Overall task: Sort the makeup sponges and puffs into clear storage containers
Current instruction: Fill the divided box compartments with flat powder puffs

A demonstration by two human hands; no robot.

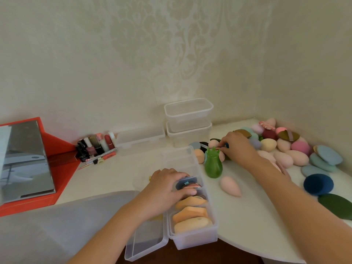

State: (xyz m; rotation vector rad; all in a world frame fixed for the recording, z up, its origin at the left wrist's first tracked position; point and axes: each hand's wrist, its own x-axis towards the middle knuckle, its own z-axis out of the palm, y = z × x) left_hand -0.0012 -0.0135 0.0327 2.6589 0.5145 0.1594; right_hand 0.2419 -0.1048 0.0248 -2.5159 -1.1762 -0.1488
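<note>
A clear storage container point(192, 242) stands at the table's near edge with several flat puffs on edge inside: orange ones point(191, 213) at the front, darker ones behind. My left hand point(167, 184) rests on the container's left rim, thumb pressing the dark puffs. My right hand point(238, 147) reaches into the pile of sponges point(283, 149) at the back right, fingertips pinching something small next to a peach sponge point(213, 143). A pink teardrop sponge point(230, 186) lies alone near the container. A green translucent sponge holder point(213, 165) stands just left of my right hand.
Two empty clear containers point(188, 121) are stacked by the wall, lids point(140, 136) beside them and another lid point(146, 242) at the near edge. Nail polishes and lipsticks point(95, 146) stand left. An orange box with a mirror point(26, 164) fills the far left. Blue puffs point(323, 159) lie right.
</note>
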